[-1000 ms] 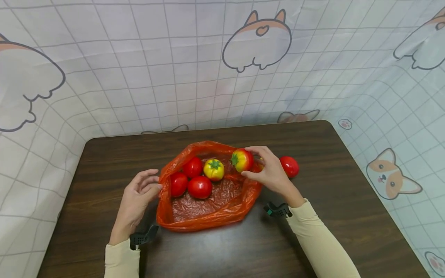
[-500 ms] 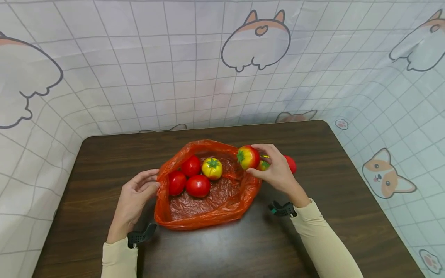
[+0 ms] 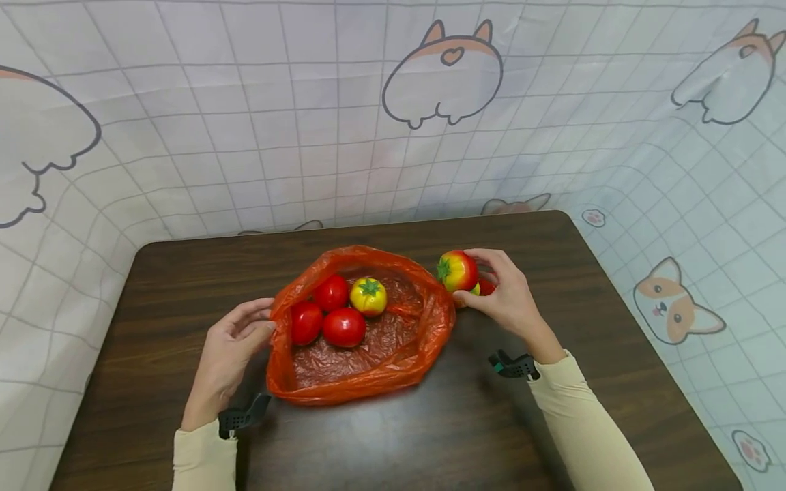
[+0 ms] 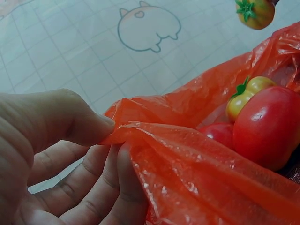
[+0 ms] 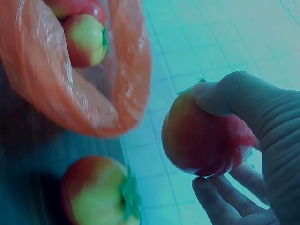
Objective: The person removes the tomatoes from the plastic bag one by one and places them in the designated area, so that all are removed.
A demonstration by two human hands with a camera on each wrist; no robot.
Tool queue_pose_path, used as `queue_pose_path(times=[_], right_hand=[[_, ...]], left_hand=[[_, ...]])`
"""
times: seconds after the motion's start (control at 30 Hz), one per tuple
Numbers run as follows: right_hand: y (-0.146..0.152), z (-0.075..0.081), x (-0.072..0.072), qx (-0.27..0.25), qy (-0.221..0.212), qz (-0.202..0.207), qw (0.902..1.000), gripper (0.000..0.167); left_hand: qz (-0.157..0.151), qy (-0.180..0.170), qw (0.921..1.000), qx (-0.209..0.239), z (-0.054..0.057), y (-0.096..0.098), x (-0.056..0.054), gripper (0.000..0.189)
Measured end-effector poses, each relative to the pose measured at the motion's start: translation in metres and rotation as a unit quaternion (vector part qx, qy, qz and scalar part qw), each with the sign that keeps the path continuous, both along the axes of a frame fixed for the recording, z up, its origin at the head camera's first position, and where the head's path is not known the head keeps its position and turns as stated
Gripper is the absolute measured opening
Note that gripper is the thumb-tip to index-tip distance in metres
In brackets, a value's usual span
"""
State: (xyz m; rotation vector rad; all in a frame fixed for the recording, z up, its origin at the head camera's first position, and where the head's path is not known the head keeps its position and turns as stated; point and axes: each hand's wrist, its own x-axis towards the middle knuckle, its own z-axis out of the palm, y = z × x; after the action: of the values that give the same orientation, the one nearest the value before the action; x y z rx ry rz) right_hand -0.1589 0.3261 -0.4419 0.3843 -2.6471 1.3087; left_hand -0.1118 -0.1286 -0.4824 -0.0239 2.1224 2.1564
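An orange-red plastic bag point(image 3: 344, 394) lies wide open on the table. Inside it are several tomatoes: a yellow-topped one point(image 3: 368, 296) with a green calyx and red ones such as this front tomato point(image 3: 344, 327). At the bag's left rim, my left hand point(image 3: 228, 358) pinches the plastic between thumb and fingers, as the left wrist view shows up close. My right hand point(image 3: 508, 300) grips a red-and-yellow tomato point(image 3: 458, 271) by thumb and fingertips, raised just outside the bag's right rim. Another red-and-yellow tomato point(image 5: 93, 192) rests on the table below it, mostly hidden by that hand in the head view.
The dark wooden table point(image 3: 393, 443) ends at the back against a white grid-patterned curtain point(image 3: 307, 136) with cartoon corgis. Black wrist cameras, such as the right one point(image 3: 514, 365), sit on both wrists.
My right hand has carried the tomato rightward, from over the bag's right rim to beyond it, and now covers more of the tomatoes on the table. My left hand keeps hold of the bag.
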Motion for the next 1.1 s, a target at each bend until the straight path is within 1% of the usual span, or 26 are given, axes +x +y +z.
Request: queue_pose_path(times=[0.3,0.57,0.8,1.1], right_hand=[[0.023,0.000,0.003,0.001,0.007,-0.037,0.9993,0.068],[0.041,0.000,0.008,0.004,0.002,-0.072,0.9974,0.069],[0.059,-0.002,0.013,0.005,-0.003,-0.103,0.9946,0.069],[0.078,-0.004,0.019,0.011,-0.010,-0.138,0.9903,0.070]], left_hand=[[-0.006,-0.004,1.0000,-0.006,-0.001,-0.002,0.000,0.050],[0.003,-0.007,1.0000,-0.005,-0.002,-0.002,-0.001,0.052],[-0.001,-0.002,0.9999,0.014,-0.003,-0.004,-0.002,0.051],[0.000,-0.021,0.9998,0.006,-0.004,-0.003,-0.001,0.053]])
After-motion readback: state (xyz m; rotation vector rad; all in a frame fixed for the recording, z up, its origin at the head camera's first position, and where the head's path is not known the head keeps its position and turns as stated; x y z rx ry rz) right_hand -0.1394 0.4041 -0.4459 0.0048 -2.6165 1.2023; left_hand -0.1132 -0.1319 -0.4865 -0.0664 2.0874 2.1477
